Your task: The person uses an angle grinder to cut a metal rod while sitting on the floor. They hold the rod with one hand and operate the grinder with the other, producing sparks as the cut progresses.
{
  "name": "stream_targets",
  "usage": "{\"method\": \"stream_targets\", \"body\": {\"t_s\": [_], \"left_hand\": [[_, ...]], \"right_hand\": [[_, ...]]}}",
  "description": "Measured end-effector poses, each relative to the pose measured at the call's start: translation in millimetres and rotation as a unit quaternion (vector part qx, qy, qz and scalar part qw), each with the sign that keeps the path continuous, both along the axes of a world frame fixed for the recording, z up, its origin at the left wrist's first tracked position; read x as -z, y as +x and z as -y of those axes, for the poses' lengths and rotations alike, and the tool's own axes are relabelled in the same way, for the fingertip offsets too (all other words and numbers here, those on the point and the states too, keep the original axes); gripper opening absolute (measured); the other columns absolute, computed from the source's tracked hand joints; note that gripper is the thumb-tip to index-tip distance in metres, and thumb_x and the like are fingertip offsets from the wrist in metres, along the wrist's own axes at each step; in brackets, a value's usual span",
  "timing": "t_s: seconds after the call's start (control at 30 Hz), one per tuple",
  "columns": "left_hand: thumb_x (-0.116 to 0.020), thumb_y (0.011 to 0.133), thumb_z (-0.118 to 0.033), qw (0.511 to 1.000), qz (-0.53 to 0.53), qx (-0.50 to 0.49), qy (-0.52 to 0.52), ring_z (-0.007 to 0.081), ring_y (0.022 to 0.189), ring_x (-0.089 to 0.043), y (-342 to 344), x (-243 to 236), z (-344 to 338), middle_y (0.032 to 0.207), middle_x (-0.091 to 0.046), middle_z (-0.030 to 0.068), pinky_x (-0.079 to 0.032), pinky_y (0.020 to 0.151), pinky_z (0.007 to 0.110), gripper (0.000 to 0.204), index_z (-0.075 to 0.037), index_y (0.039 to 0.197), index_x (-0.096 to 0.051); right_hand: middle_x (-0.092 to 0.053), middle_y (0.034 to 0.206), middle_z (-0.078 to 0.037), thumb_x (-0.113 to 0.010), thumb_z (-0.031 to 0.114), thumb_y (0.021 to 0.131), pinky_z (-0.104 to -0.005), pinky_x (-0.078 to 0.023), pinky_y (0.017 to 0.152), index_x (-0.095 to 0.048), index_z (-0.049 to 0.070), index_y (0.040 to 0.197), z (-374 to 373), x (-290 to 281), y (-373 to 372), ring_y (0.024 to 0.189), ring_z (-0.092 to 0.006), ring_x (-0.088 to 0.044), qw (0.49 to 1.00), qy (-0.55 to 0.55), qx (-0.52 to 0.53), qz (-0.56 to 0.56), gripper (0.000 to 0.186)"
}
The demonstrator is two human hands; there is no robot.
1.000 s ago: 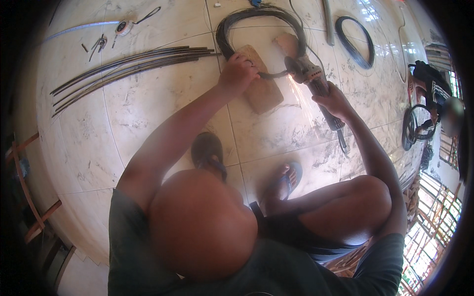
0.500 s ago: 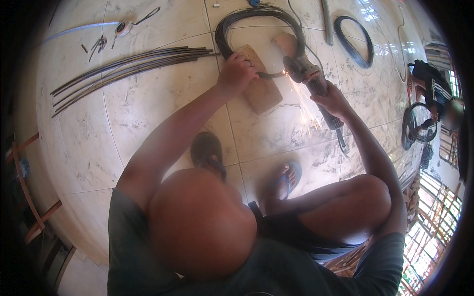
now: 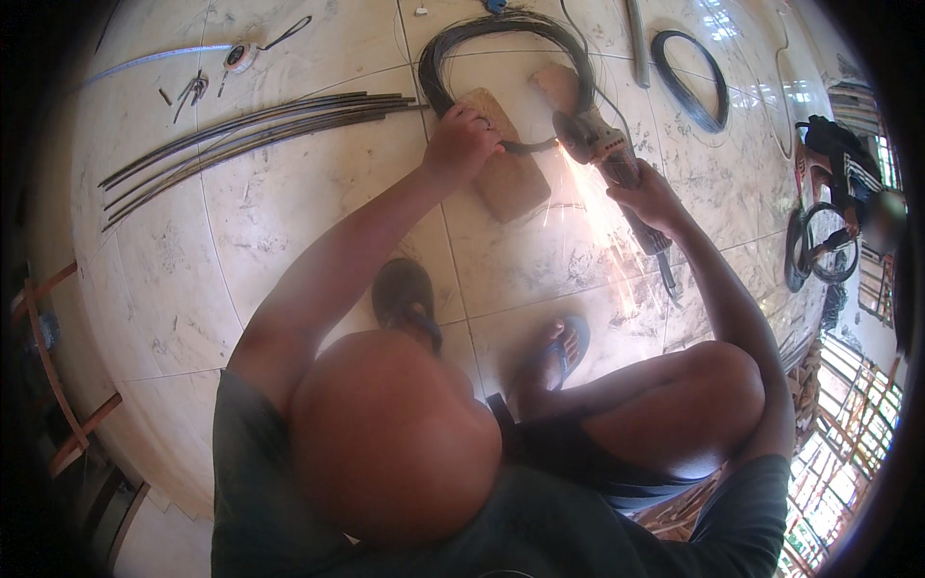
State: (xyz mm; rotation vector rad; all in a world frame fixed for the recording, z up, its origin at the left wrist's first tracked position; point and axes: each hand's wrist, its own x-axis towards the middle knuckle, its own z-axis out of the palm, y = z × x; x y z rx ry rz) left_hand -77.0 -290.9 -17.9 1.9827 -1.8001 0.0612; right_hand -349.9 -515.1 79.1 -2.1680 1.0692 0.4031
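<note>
My left hand point(image 3: 461, 143) is closed on a thick coil of dark wire point(image 3: 501, 31), pressing it on a brown block point(image 3: 515, 188) on the floor. A short dark length sticks out from under my fingers toward the right. My right hand point(image 3: 650, 197) grips the body of an angle grinder point(image 3: 605, 144). Its disc meets the tip of that dark length, and bright orange sparks point(image 3: 588, 202) spray down toward my right foot. The fingers of my left hand partly hide the wire beneath them.
Several long dark rods point(image 3: 260, 137) lie at left, near a tape measure point(image 3: 239, 58). A stone piece point(image 3: 556, 89) rests inside the coil, and a thinner wire ring point(image 3: 662, 58) lies at upper right. My sandalled right foot point(image 3: 567, 347) stands below the sparks. Another person point(image 3: 848, 183) sits far right.
The spark spray has grown brighter, wider and longer. My hands and the grinder have hardly moved. At far right, the other person's black ring has shifted slightly.
</note>
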Motion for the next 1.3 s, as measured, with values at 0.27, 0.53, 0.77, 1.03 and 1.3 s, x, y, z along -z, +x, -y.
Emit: {"method": "stream_targets", "body": {"t_s": [0.27, 0.53, 0.77, 1.03, 1.3], "left_hand": [[-0.077, 0.085, -0.033, 1.000, 0.007, 0.000, -0.002, 0.0216, 0.102, -0.065, 0, -1, 1, 0.096, -0.075, 0.0020, -0.045, 0.104, 0.041, 0.024, -0.013, 0.097, -0.081], [-0.076, 0.086, -0.033, 1.000, 0.006, 0.000, 0.015, 0.0216, 0.101, -0.066, -1, -1, 2, 0.097, -0.075, 0.0016, -0.045, 0.106, 0.041, 0.022, -0.014, 0.096, -0.080], [-0.077, 0.085, -0.032, 1.000, -0.006, -0.003, 0.008, 0.0228, 0.103, -0.066, 1, 2, 1, 0.098, -0.075, 0.0026, -0.044, 0.108, 0.042, 0.022, -0.014, 0.097, -0.081], [-0.077, 0.085, -0.032, 1.000, 0.000, -0.005, 0.017, 0.0225, 0.102, -0.066, -2, -4, 0, 0.097, -0.074, 0.0034, -0.044, 0.107, 0.042, 0.023, -0.013, 0.097, -0.081], [-0.077, 0.085, -0.031, 1.000, -0.001, -0.002, -0.001, 0.0221, 0.101, -0.066, -1, -2, 0, 0.097, -0.075, 0.0033, -0.045, 0.105, 0.041, 0.021, -0.013, 0.096, -0.081]], "right_hand": [[-0.071, 0.107, -0.024, -0.081, 0.040, 0.080, -0.0432, -0.055, 0.087, -0.057, -0.004, 0.130, 6, 9, -7, 0.100, -0.0337, -0.071, 1.000, -0.001, -0.010, 0.022, 0.071], [-0.070, 0.107, -0.018, -0.081, 0.034, 0.084, -0.0392, -0.054, 0.085, -0.057, -0.003, 0.131, -3, -5, -2, 0.097, -0.0250, -0.068, 1.000, 0.017, 0.011, 0.006, 0.065], [-0.071, 0.109, -0.022, -0.082, 0.039, 0.081, -0.0420, -0.055, 0.086, -0.057, -0.003, 0.130, -2, -3, 1, 0.099, -0.0306, -0.070, 1.000, 0.002, 0.000, -0.003, 0.070], [-0.071, 0.111, -0.024, -0.082, 0.039, 0.081, -0.0424, -0.055, 0.088, -0.056, -0.004, 0.132, -2, -4, -4, 0.103, -0.0328, -0.071, 1.000, 0.011, 0.003, -0.002, 0.071], [-0.072, 0.108, -0.025, -0.082, 0.039, 0.081, -0.0435, -0.056, 0.085, -0.056, -0.003, 0.132, -2, -3, -7, 0.099, -0.0348, -0.072, 1.000, 0.004, -0.001, -0.026, 0.072]]}}
